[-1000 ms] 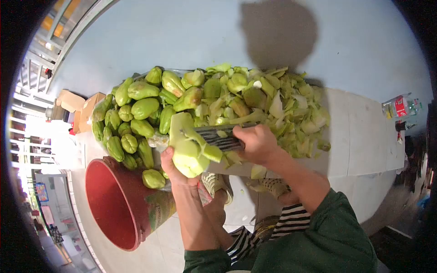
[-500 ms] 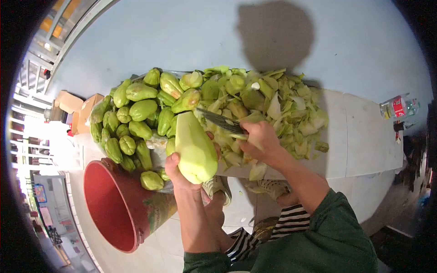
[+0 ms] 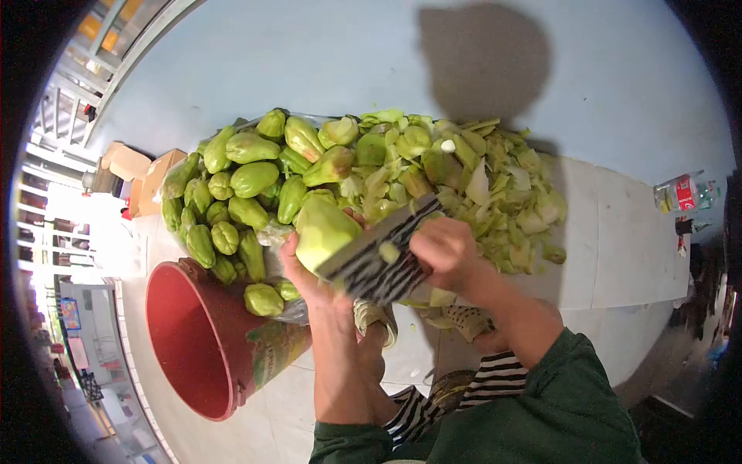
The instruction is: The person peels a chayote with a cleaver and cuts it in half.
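My left hand point(image 3: 308, 288) is wrapped around a pale, peeled chayote point(image 3: 318, 224), thumb along its near side. In my right hand point(image 3: 445, 252) is a broad-bladed kitchen knife point(image 3: 380, 263), its handle hidden by my fingers. The blade lies slantwise against the chayote's near right side, mirroring black and white stripes, with a bit of peel on it. Just beyond my left hand lies a heap of green unpeeled chayotes point(image 3: 253, 179). A spread of peelings point(image 3: 506, 197) covers the ground past my right hand.
A red bucket point(image 3: 224, 348) lies tipped on its side at lower left, mouth facing left. Cardboard boxes point(image 3: 154, 182) stand by the wall behind the heap. A plastic bottle point(image 3: 685, 193) is at far right. My shoes point(image 3: 468, 321) are just below the peelings.
The knife has swung down and left from beyond the chayote's top to its near side, its broad face now showing. The chayote has tilted in my left hand.
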Available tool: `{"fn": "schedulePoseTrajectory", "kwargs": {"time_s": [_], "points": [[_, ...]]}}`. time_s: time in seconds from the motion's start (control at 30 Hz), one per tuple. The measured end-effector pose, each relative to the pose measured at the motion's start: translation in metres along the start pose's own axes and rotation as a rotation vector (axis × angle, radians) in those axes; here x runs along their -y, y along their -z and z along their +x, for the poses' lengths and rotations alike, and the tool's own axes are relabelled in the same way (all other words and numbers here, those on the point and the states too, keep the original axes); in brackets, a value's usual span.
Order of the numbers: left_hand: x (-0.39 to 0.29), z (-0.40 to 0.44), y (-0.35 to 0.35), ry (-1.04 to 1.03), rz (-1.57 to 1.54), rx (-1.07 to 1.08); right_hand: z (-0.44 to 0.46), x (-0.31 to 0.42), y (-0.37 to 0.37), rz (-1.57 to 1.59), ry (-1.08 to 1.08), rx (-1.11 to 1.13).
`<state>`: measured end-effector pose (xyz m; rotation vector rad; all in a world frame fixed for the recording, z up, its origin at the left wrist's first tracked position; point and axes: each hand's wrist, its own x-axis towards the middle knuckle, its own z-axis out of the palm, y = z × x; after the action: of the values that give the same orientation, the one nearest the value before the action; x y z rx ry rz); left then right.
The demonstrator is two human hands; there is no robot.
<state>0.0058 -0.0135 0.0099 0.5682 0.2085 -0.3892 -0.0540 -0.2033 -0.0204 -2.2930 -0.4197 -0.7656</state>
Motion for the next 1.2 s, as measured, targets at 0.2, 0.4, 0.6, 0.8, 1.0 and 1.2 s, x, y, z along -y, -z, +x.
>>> {"fn": "schedulePoseTrajectory", "kwargs": {"time_s": [0.2, 0.4, 0.6, 0.8, 1.0, 1.2], "points": [[0.009, -0.007, -0.015, 0.045, -0.067, 0.009, 0.0, 0.02, -0.004, -0.032, 0.164, 0.049], [0.011, -0.008, -0.016, 0.068, -0.099, -0.015, 0.001, 0.022, -0.005, -0.058, 0.158, 0.032], [0.001, -0.001, -0.003, -0.049, -0.093, -0.07, -0.005, 0.002, -0.015, -0.037, -0.124, 0.002], [-0.006, -0.004, 0.0, -0.018, 0.017, -0.026, 0.003, 0.014, -0.005, 0.053, 0.026, 0.037], [-0.006, -0.006, -0.004, -0.031, 0.082, -0.005, -0.004, 0.006, -0.01, 0.002, -0.042, 0.026], [-0.017, -0.004, 0.007, -0.022, 0.062, 0.078, -0.004, 0.006, -0.01, 0.021, -0.028, 0.003]]}}
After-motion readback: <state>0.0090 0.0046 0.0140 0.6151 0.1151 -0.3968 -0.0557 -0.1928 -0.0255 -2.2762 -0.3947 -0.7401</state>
